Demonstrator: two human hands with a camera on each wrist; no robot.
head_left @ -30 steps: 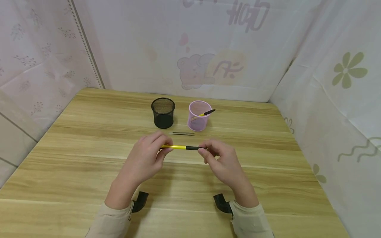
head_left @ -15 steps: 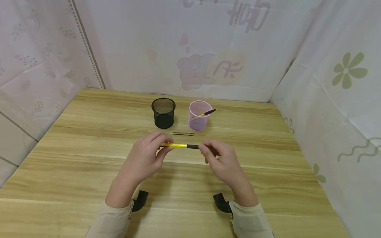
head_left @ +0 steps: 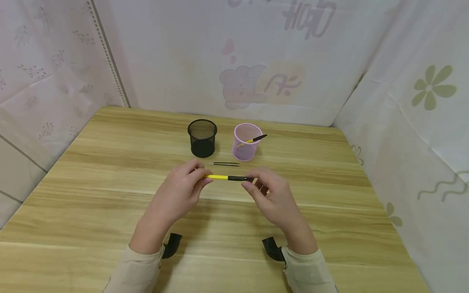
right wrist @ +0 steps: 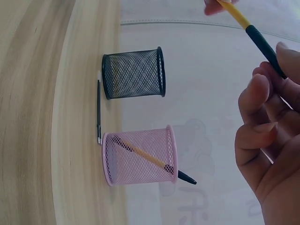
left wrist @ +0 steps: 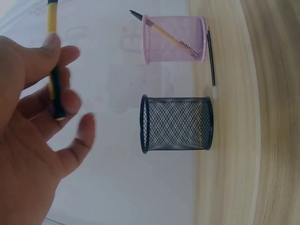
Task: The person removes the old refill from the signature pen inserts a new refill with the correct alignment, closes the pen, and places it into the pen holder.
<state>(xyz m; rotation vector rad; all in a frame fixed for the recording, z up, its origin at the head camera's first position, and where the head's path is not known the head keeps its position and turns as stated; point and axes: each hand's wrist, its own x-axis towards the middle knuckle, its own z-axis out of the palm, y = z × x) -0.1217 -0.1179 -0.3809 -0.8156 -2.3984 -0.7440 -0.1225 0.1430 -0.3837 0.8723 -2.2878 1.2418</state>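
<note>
A yellow pen with a black grip (head_left: 219, 177) is held level above the table between both hands. My left hand (head_left: 179, 189) pinches its yellow end between thumb and fingers; in the left wrist view the pen's black rear end (left wrist: 56, 96) lies along the curled fingers. At the black end, my right hand (head_left: 272, 197) has thumb and index finger about the tip, the other fingers curled beneath. Beyond the hands, two thin black pen refills (head_left: 226, 164) lie side by side on the table. The right wrist view shows the black grip (right wrist: 262, 44) running into the right fingertips.
Behind the refills stand a black mesh pen cup (head_left: 202, 140) and, to its right, a pink mesh pen cup (head_left: 243, 151) with another yellow and black pen (head_left: 258, 138) leaning in it. The wooden table (head_left: 91, 183) meets patterned cloth walls at the back and sides.
The right thumb has shifted lower, so more of the pen's black tip shows before the right fingers. The left fingers cover slightly more of the yellow end. Cups and refills stay put.
</note>
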